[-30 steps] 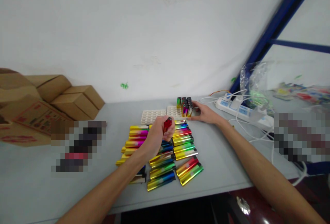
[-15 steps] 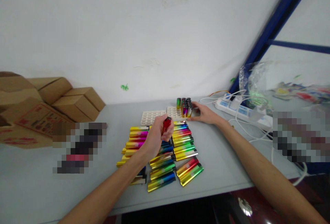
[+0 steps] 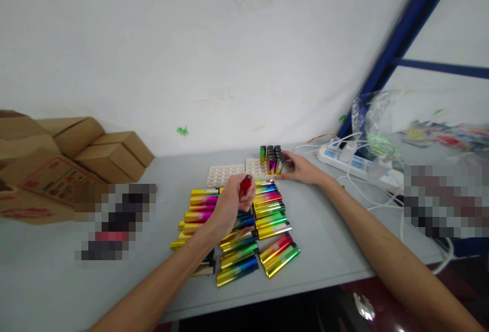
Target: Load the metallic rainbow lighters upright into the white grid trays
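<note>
The left hand [image 3: 229, 203] has its fingers closed around a small shiny red lighter [image 3: 245, 186], held up over rows of rainbow lighters [image 3: 244, 230] on the grey table [image 3: 324, 240]. The right hand [image 3: 301, 168] rests flat, fingers loosely open, touching a white tray [image 3: 255, 167] of standing lighters [image 3: 271, 159].

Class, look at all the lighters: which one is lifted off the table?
The red lighter, gripped in the left hand. The rainbow ones lie flat on the table or stand in the white tray.

red print on the cardboard box [image 3: 42, 182] is too blurred to read.
</note>
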A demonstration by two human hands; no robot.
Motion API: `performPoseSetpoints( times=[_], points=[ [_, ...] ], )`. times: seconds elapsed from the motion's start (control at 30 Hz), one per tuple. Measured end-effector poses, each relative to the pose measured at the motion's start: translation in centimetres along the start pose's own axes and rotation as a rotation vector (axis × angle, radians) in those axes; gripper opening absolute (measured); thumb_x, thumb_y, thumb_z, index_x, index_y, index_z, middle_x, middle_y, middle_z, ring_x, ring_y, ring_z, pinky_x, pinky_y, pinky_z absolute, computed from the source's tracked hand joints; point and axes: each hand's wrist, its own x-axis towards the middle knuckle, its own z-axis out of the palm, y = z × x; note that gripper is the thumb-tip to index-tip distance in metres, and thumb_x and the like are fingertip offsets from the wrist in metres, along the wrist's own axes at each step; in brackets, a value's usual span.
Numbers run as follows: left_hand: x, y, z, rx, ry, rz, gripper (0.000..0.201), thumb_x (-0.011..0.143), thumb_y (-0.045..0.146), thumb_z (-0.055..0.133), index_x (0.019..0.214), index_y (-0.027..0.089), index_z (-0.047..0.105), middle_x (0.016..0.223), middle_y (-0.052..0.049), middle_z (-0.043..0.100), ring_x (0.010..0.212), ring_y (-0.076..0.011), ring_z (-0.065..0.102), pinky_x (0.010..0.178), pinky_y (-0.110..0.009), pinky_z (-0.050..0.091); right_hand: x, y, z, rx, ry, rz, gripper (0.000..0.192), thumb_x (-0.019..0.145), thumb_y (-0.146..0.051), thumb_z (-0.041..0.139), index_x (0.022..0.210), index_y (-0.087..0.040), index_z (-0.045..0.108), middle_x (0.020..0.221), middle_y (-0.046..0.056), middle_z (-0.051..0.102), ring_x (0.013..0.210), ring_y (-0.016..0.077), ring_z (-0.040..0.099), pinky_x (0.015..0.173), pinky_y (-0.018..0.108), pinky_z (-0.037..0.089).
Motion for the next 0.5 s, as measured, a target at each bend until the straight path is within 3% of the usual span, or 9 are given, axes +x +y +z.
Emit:
performPoseSetpoints(
  times=[0.2,0.37,0.5],
  points=[
    [0.7,0.5,-0.2,-0.058,-0.023,0.049,0.046,0.088,0.06,0.051,0.085,0.015,0.061,0.063,0.002,0.043,0.052,-0.0094,0.035,0.045,-0.021,0.031,0.1,-0.1,0.0,0.008,-0.007,-0.006,0.085,0.071,-0.045,0.083,0.142,-0.019,0.045,0.127,0.014,0.064,0.108,0.0293,0.063,0.088,0.045,0.054],
    [1.6,1.1,-0.6,-0.01,0.024,0.153,0.036,0.086,0.049,0.065,0.101,0.016,0.063,0.08,-0.002,0.057,0.071,-0.0122,0.054,0.059,-0.023,0.049,0.2,-0.1,0.0,0.009,-0.009,-0.027,0.086,0.071,-0.046,0.082,0.142,-0.016,0.045,0.123,0.014,0.065,0.105,0.0283,0.063,0.088,0.044,0.053],
    [3.6,1.9,-1.0,0.129,0.079,0.218,0.032,0.081,0.044,0.072,0.097,0.016,0.067,0.096,-0.005,0.066,0.089,-0.0164,0.062,0.075,-0.029,0.056,0.3,0.1,0.0,0.033,-0.003,-0.047,0.087,0.07,-0.045,0.083,0.143,-0.017,0.045,0.122,0.014,0.066,0.106,0.0276,0.063,0.089,0.043,0.053]
  ],
)
